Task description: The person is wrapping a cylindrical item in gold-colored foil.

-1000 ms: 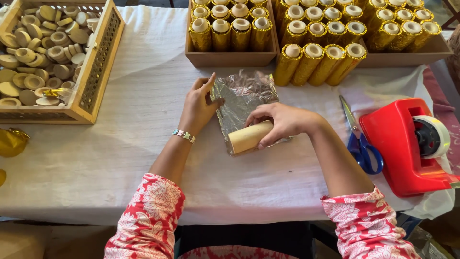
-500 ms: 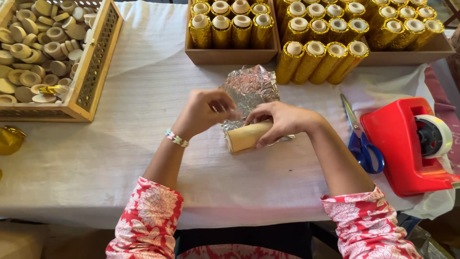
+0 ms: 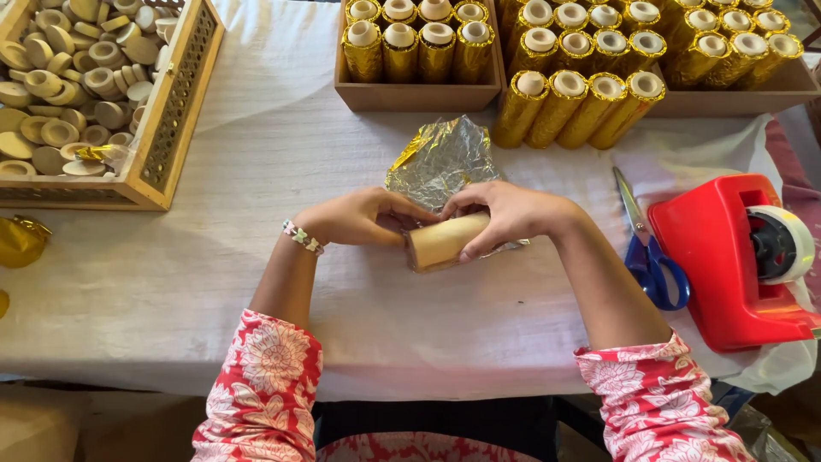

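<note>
A plain wooden cylinder (image 3: pixel 441 241) lies across the near edge of a crinkled sheet of foil (image 3: pixel 440 164), silver side up with a gold fold at its top left. My right hand (image 3: pixel 505 212) grips the cylinder from above and behind. My left hand (image 3: pixel 359 216) is at its left end, fingers touching the foil edge and the cylinder. A beaded bracelet (image 3: pixel 301 239) sits on my left wrist.
Wooden boxes at the back hold gold-wrapped cylinders (image 3: pixel 416 47), with more of them lying in a row (image 3: pixel 581 104). A lattice wooden crate (image 3: pixel 175 111) of small wooden discs stands far left. Blue scissors (image 3: pixel 650 257) and a red tape dispenser (image 3: pixel 727 257) lie at the right.
My left hand left the flat foil and came in to the cylinder's left end. The foil's far part has lifted and crumpled toward the cylinder. My right hand stayed on the cylinder.
</note>
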